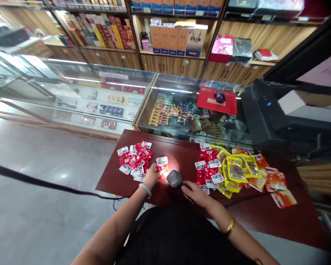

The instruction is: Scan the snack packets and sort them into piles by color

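Nearest the camera, the right hand (pixel 196 192) is wrapped around the grip of a dark handheld scanner (pixel 174 178), whose rounded head points up and to the left. A gold bangle (pixel 230 225) sits on that wrist. Just left of the scanner head, the left hand (pixel 152 175) rests on the dark red table (pixel 264 217), fingers closed lightly on the lower edge of a single red-and-white packet (pixel 162 163), which lies flat under a bright pinkish glow from the scanner. The packet is at the tips of the left hand's fingers and close in front of the scanner, apart from both heaps. A pale bracelet (pixel 145 189) circles the left wrist.

To the left of that hand, a pile of red packets (pixel 134 161) lies spread on the table, touching or nearly touching the hand's knuckles (the overlap makes it hard to say which). To the right of the scanner is a larger heap of red packets (pixel 208 170), then yellow packets (pixel 237 170), then orange packets (pixel 276 182) trailing toward the table's right end.

Beyond the table stands a glass display counter (pixel 110 95) with small goods inside; a red tray (pixel 217 101) with a dark round object lies on its top. Behind it, wooden shelves (pixel 171 36) hold rows of boxes.
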Demonstrator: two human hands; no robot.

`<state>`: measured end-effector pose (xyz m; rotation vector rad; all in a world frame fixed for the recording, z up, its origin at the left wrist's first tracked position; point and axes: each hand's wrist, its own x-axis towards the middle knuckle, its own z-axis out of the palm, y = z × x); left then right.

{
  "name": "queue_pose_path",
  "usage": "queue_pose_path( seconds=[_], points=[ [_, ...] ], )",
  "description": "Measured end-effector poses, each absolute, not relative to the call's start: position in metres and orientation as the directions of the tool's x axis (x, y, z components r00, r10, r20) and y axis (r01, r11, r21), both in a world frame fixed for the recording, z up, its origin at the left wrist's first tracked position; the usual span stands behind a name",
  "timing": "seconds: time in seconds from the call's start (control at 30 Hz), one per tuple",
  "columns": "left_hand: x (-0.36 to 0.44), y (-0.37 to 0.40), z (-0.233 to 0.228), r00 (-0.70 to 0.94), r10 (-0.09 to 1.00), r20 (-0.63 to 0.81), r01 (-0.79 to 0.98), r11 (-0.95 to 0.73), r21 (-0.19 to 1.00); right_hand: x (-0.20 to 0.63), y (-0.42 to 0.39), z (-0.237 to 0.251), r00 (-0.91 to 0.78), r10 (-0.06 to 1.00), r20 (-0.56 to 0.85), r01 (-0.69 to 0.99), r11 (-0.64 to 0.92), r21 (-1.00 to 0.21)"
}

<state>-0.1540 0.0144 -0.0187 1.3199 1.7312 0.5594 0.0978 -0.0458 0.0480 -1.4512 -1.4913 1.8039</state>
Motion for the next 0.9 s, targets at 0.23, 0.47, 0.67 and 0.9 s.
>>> queue_pose_path(
  seconds=[0.23,0.47,0.67,0.9],
  points=[
    [-0.177,0.015,-0.018,-0.143,0.922,-0.359,0.487,0.381,0.786,0.079,-0.037,0.043,-0.464,0.745,-0.480,0.284,-0.389,-0.876],
    [-0.231,0.032,-0.012,-0.410,0.867,-0.284,0.529,0.480,0.700,0.068,-0.021,0.039,-0.463,0.767,-0.445,0.319,-0.324,-0.891],
    [-0.262,0.047,-0.001,-0.508,0.807,-0.301,0.642,0.587,0.493,0.074,-0.022,0.036,-0.409,0.776,-0.480,0.304,-0.380,-0.874],
    [-0.218,0.055,0.008,-0.340,0.939,-0.044,0.861,0.330,0.387,0.094,-0.037,0.050,-0.322,0.814,-0.484,0.225,-0.430,-0.874]
  ],
)
